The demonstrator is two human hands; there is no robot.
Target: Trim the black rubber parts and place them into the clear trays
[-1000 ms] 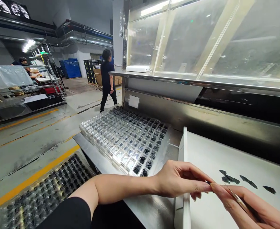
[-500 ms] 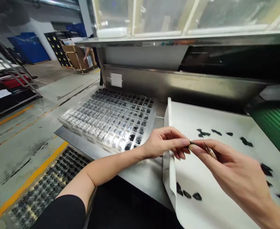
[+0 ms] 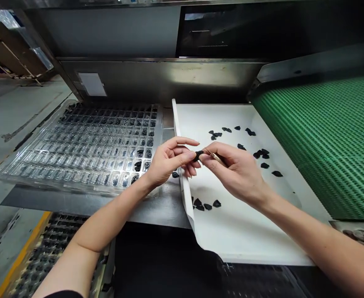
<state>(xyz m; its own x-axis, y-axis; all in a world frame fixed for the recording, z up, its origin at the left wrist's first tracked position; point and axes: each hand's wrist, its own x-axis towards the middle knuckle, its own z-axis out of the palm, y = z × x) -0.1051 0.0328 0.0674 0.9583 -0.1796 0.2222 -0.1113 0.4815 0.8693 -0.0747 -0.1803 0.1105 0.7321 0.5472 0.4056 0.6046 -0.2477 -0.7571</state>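
Observation:
My left hand (image 3: 168, 160) pinches a small black part (image 3: 197, 155) between thumb and forefinger, over the left rim of a white tray (image 3: 250, 236). My right hand (image 3: 236, 167) meets it from the other side, thumb and forefinger at the part's right end. A thin pointed tool with a pale handle (image 3: 218, 159) lies in the right hand's grip, its tip toward the part. Several loose black pieces (image 3: 216, 203) rest on the white tray. Just left of its rim, another black piece (image 3: 176, 174) lies on the metal table.
A clear plastic tray (image 3: 85, 153) with many pockets, some holding black parts, lies at left on the metal table (image 3: 160, 209). At right slopes a green mesh conveyor belt (image 3: 334, 124). Another filled tray (image 3: 50, 252) sits lower at left. A metal panel (image 3: 157, 78) stands behind.
My view has swung right and down, bringing the green belt and the tray's near edge into sight. Both hands stay together at the black part, which now shows more plainly.

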